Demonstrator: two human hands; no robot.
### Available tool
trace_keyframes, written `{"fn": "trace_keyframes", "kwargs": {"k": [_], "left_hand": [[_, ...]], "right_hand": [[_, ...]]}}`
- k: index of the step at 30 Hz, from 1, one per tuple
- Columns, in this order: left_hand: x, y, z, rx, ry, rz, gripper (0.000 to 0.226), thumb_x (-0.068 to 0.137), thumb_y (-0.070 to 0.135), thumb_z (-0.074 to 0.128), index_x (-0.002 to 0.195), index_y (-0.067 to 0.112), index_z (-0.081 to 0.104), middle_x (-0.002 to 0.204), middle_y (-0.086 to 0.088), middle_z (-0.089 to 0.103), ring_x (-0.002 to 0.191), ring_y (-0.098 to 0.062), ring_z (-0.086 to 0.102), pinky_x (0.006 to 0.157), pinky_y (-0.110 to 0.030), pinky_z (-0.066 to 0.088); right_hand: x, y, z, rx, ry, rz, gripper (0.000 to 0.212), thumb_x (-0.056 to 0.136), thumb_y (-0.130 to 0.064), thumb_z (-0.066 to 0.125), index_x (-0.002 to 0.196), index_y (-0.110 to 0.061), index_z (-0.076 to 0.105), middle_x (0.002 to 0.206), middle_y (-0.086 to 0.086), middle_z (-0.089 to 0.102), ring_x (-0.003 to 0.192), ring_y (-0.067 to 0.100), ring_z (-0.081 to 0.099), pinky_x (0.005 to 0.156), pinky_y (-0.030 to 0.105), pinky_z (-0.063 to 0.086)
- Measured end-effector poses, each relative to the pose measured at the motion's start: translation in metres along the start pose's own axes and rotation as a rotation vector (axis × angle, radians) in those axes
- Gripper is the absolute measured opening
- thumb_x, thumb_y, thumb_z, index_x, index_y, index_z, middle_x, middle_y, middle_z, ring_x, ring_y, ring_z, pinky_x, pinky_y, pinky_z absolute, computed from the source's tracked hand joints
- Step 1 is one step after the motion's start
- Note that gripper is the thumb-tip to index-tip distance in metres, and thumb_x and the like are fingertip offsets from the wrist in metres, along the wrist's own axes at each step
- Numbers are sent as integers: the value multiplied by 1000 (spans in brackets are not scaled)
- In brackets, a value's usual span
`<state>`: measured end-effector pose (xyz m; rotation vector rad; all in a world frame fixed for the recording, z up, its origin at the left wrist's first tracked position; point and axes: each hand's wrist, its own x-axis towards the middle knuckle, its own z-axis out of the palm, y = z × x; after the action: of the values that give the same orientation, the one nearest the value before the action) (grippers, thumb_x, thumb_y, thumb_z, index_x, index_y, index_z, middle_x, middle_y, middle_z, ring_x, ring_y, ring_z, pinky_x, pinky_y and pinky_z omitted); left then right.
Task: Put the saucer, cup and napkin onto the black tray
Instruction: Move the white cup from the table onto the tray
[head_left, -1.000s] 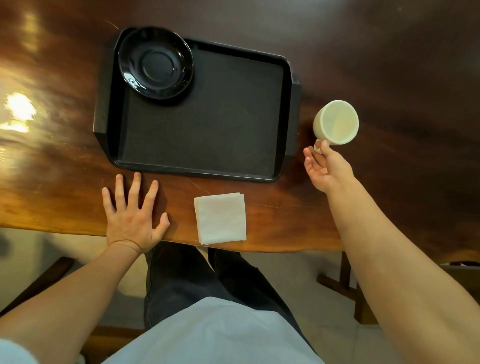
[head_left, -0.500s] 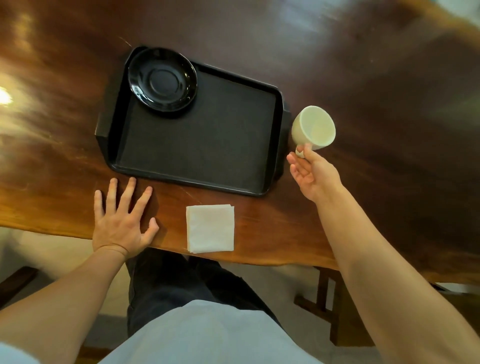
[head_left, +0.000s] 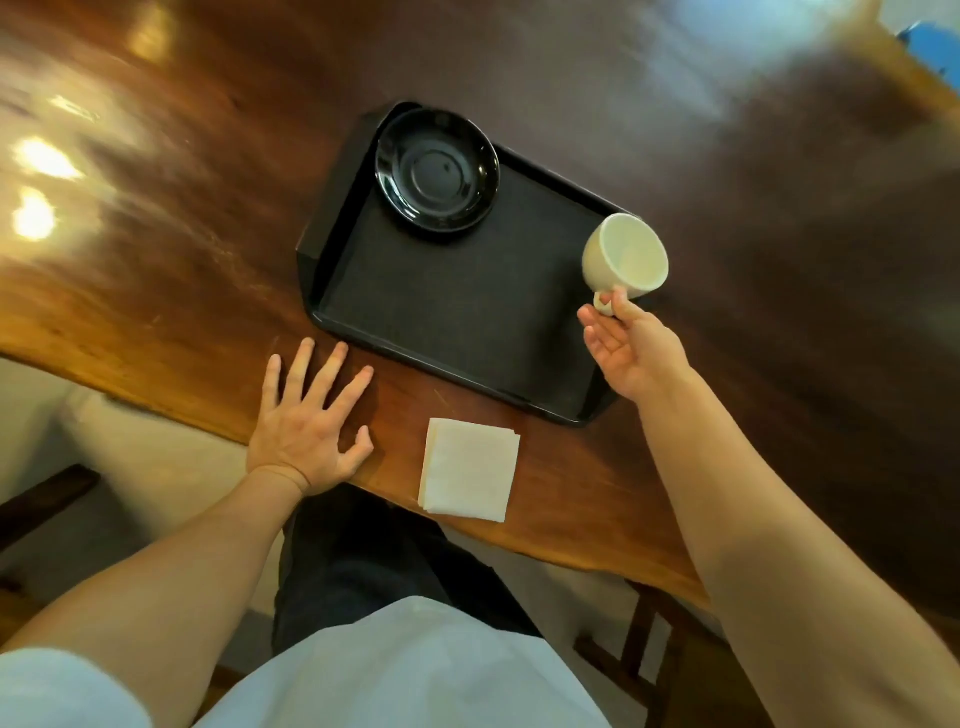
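Over tray's right rim: cream cup (head_left: 626, 260), glossy ceramic, tilted, pinched by handle in right hand (head_left: 631, 351); thin grip, could slip or clip rim. Left hand (head_left: 306, 415) flat, open on wood table (head_left: 171, 291). Glossy round black saucer (head_left: 436, 169) on matte black tray (head_left: 457, 312); square paper napkin (head_left: 470, 475) beside tray, off it.

The left hand (head_left: 304, 434) lies flat with fingers spread, while the right hand (head_left: 631, 348) reaches forward, grip pinched.
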<state>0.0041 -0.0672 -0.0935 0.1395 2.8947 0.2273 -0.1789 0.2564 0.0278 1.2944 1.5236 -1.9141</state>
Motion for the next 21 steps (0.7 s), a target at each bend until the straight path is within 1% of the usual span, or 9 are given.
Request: {"fn": "trace_keyframes", "kwargs": {"k": [2,5,11,16,21], "left_hand": [[1,0,0,0,-1,3,78,83,63,49,153,29,45,166,-15,34,154,-45,24,125,-62,6],[1,-2,0,4,-4,10,79,83,63,49,153,29,45,166,-15,33,154,-45,24,125,-62,6],[2,-1,-1,19,-9,18,79,81,61,52,152,27,47,165,-16,35,153,-47,26,124,-64,10],[2,0,-1,23,2,19,79,80,61,54,151,26,48,165,-17,35,153,-47,27,124,-65,10],[2,0,-2,25,8,17,79,81,60,53,152,26,48,165,-17,35,153,-48,26,124,-65,10]], "right_hand": [[4,-2,5,0,-5,5,22,93,-26,68,104,-7,71,91,9,79,85,20,76,65,28,60],[11,-6,10,-17,-10,8,22,94,-27,67,104,-7,71,99,11,78,85,20,76,65,28,59],[24,-16,18,-45,-27,17,26,94,-27,67,112,-7,70,108,11,75,85,20,76,65,29,60],[30,-20,26,-41,-24,13,31,96,-28,63,120,-8,66,116,11,70,93,23,74,68,30,61],[29,-17,29,-109,-42,35,31,98,-29,60,123,-11,64,121,9,67,95,25,73,68,31,61]]}}
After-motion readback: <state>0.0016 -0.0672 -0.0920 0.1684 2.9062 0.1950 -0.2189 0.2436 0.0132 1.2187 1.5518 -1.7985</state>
